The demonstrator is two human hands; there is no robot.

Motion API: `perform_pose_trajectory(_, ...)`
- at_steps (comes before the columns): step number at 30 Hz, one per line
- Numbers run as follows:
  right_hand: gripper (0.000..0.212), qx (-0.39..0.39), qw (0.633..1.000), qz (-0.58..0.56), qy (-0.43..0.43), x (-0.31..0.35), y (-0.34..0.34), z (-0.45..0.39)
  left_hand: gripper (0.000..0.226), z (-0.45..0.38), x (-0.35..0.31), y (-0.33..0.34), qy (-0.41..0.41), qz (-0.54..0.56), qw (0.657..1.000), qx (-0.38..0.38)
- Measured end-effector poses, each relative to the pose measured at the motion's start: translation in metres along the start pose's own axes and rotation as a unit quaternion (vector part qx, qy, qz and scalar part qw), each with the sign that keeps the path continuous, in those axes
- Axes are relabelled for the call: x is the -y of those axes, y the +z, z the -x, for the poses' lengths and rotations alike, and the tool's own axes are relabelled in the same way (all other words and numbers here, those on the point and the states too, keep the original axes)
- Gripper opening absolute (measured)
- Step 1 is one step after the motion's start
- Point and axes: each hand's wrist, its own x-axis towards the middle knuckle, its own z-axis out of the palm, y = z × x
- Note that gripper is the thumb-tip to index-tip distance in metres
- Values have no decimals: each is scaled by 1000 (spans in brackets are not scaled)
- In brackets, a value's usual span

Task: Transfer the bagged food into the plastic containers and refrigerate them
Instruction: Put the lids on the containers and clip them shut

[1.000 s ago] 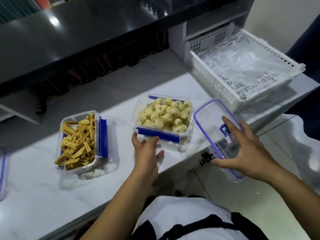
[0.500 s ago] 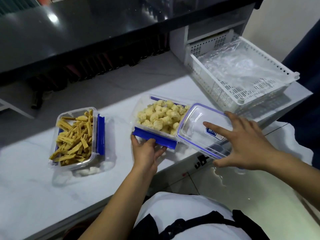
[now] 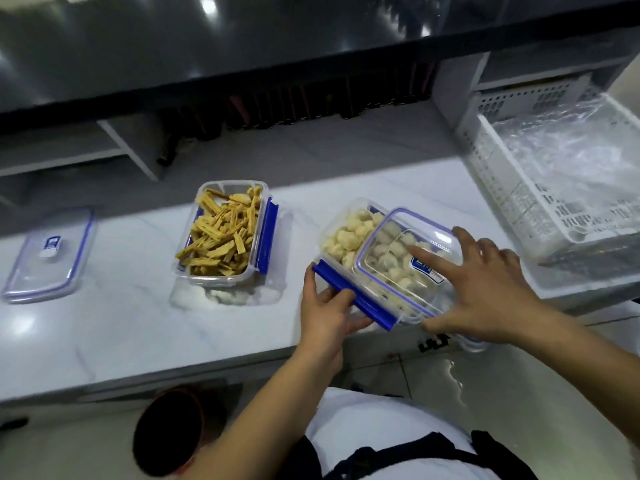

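A white marble-patterned desk [image 3: 104, 327] stands under a glossy black shelf [image 3: 242, 46]; pale glossy floor tiles [image 3: 502, 393] reflect light below.

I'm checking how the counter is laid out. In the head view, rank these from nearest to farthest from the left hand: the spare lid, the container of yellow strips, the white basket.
Measured from the left hand:
1. Container of yellow strips, just to its left and a little farther back.
2. Spare lid, flat at the counter's far left end.
3. White basket, at the far right, behind the right hand.
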Motion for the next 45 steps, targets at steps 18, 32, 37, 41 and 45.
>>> perform_pose_trajectory(18,102,19,998,-5,67,-52,-8,91,74,-17,0,3,5,3,1000,-19)
perform_pose_trajectory(32,111,-31,997,-42,49,-1,-14,30,84,-11,1,8,2,3,1000,31)
perform_pose_trajectory(37,112,-44,997,-50,47,26,-10,-13,84,-12,-1,10,2,11,999,32)
perform_pose_trajectory(41,113,-35,997,-38,57,26,4,-14,82,-11,-1,7,7,23,999,42)
perform_pose_trajectory(45,112,-37,996,-56,66,18,20,3,84,-10,0,4,9,22,998,55)
